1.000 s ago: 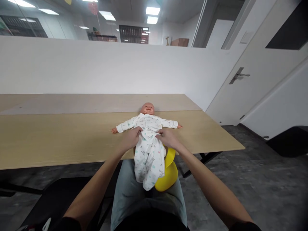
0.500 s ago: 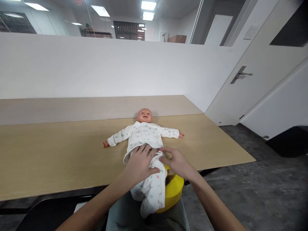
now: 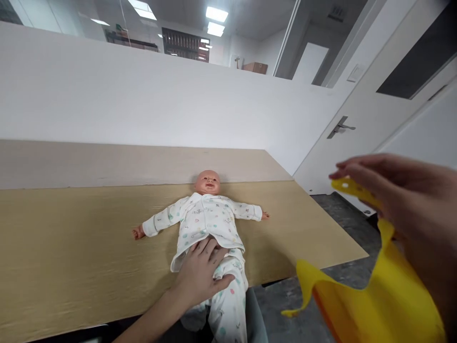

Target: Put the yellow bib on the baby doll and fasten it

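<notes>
Fingers of the right hand pinch a yellow bib.

Bright, even light falls from the ceiling panel lights, leaving only faint shadows on the wooden table. Wide-lens distortion bends the white partition wall toward the edges, while the right hand and yellow bib, close to the camera, look slightly soft.

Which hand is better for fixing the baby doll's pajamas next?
Left, probably: the left hand rests on the doll's white printed sleepsuit, while the right hand holds a yellow silicone bib off to the side.
</notes>
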Demonstrator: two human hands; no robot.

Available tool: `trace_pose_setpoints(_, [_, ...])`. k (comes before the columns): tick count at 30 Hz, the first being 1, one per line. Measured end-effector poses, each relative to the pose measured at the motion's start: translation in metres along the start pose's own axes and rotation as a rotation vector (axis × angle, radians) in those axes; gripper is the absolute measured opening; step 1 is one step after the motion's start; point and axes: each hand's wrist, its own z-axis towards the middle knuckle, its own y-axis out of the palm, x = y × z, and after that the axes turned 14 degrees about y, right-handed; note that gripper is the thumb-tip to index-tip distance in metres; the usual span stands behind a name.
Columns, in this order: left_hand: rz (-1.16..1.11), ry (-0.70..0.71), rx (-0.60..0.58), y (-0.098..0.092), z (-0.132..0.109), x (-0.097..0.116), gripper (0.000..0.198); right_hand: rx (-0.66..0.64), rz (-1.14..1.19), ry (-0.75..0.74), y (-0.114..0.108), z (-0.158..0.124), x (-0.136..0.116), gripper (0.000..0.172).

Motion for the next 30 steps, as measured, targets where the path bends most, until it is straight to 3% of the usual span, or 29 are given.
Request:
trace_pose_setpoints(2, [-0.023, 0.003, 0.043, 0.004, -0.005, -0.003, 0.046, 0.017, -0.039, -0.026, 0.015, 0.019, -0.017, 0.026])
trace_pose_setpoints(4, [-0.042, 0.003, 0.057, 0.007, -0.009, -0.004, 0.046, 0.044, -0.052, -0.09, 0.032, 0.045, -0.017, 0.022])
trace_pose_setpoints(10, [-0.057, -0.018, 0.068, 0.009, -0.01, -0.002, 0.046, -0.028, -0.165, -0.165, 0.11, 0.111, 0.031, 0.025])
trace_pose_setpoints(16, [-0.114, -0.04, 0.048, 0.006, -0.007, -0.001, 0.049, -0.086, -0.287, -0.206, 0.206, 0.111, 0.071, 0.04])
trace_pose_setpoints(20, [-0.111, -0.062, 0.031, 0.002, -0.005, 0.002, 0.048, -0.12, -0.403, -0.118, 0.245, 0.099, 0.093, 0.046])
trace_pose_setpoints(25, [-0.11, -0.078, 0.008, -0.007, 0.0, 0.006, 0.045, -0.337, -0.42, -0.183, 0.25, 0.079, 0.122, 0.044])
trace_pose_setpoints(28, [-0.098, -0.1, 0.001, -0.012, 0.002, 0.01, 0.041, -0.268, -0.385, -0.314, 0.226, 0.049, 0.13, 0.042])
trace_pose_setpoints(30, [-0.09, -0.115, -0.014, -0.015, 0.004, 0.012, 0.039, -0.239, -0.273, -0.321, 0.198, 0.015, 0.132, 0.041])
